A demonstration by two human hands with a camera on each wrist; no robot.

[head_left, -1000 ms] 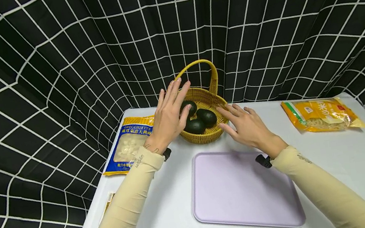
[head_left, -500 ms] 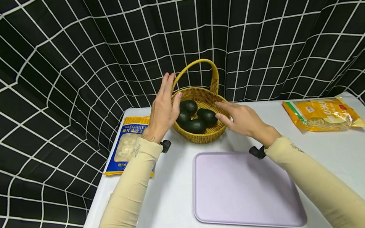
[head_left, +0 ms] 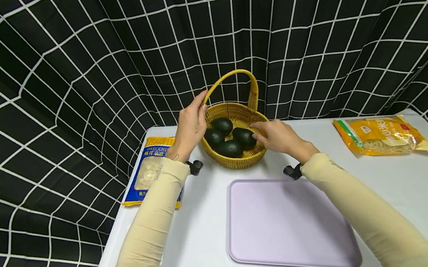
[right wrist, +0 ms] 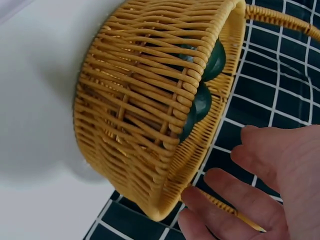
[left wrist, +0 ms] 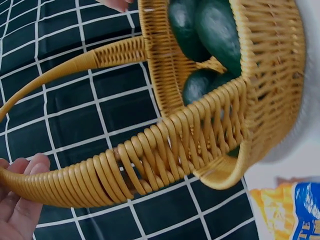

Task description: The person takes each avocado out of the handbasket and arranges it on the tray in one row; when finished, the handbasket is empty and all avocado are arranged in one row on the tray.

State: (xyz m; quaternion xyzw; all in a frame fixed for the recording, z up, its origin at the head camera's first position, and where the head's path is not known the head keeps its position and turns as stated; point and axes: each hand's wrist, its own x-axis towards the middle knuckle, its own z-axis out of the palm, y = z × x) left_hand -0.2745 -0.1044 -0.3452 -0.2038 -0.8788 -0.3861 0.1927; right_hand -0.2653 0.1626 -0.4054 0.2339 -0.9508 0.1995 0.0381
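Currently, basket [head_left: 238,163]: yellow wicker, upright on the white counter [head_left: 414,202]; landmark for all positions below, sides as in the head view.
Handle [head_left: 253,95]: arched above the basket, rising from its rim.
Avocados [head_left: 230,149]: four, dark green, grouped closely inside the basket.
Left hand [head_left: 190,125]: above the basket's left rim, at the handle; the left wrist view shows the handle crossing in front of the digits. Whether they are clamped on it cannot be told.
Right hand [head_left: 281,136]: at the basket's right rim, fingers apart and slightly bent; rim contact cannot be confirmed.
ORECCHIETTE bag [head_left: 147,171]: blue and yellow, flat, left of the basket; partly covered in view by the left sleeve [head_left: 150,221].
Tray [head_left: 287,225]: pale purple, flat, on the near side of the basket with a narrow gap between; the right sleeve [head_left: 365,206] passes over its right edge.
Orange bag [head_left: 382,134]: flat, well apart, right of the basket.
Curtain [head_left: 305,26]: black with white grid, near behind the basket.
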